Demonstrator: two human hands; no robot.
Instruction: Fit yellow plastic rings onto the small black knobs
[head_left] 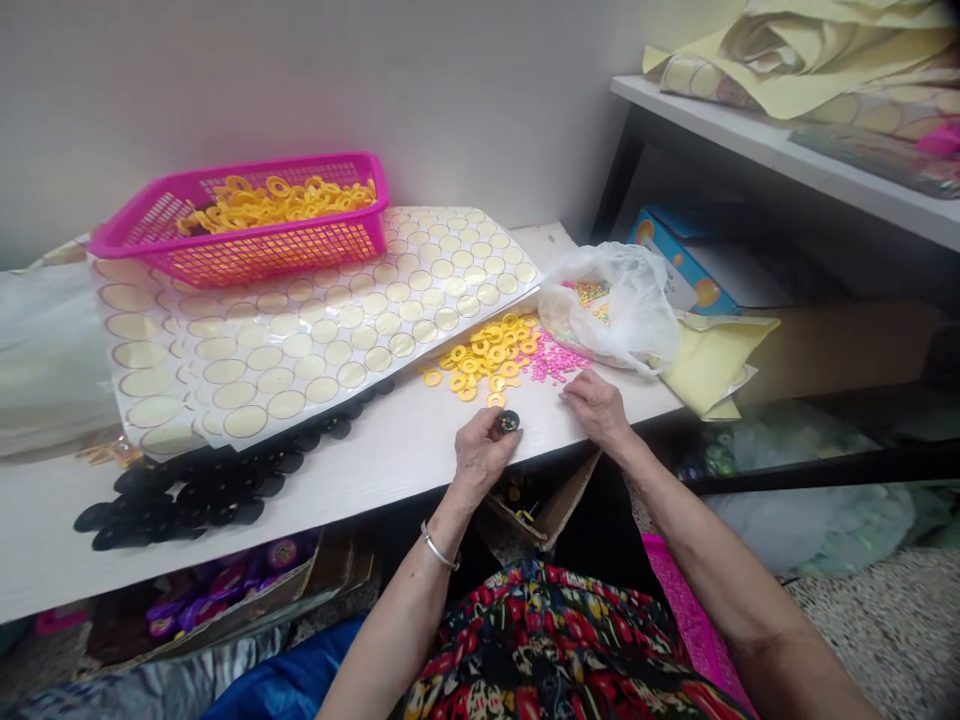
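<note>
The left hand (480, 455) has a narrow grip around a small, round black piece (508, 422), coloured specks inside it, near the front edge of the white desk (360, 475). The right hand (600, 408) has its fingertips drawn together just beside loose pink beads (553, 360); from where I stand I cannot tell whether that grip holds one. Smooth yellow rings (491, 350) adjoin the beads. Behind: a crumpled, translucent plastic bag (641, 310). Left: glossy, round-ended black strips (191, 495), overlapping; circle-printed sheets (322, 388) under a pink mesh basket (285, 258).
</note>
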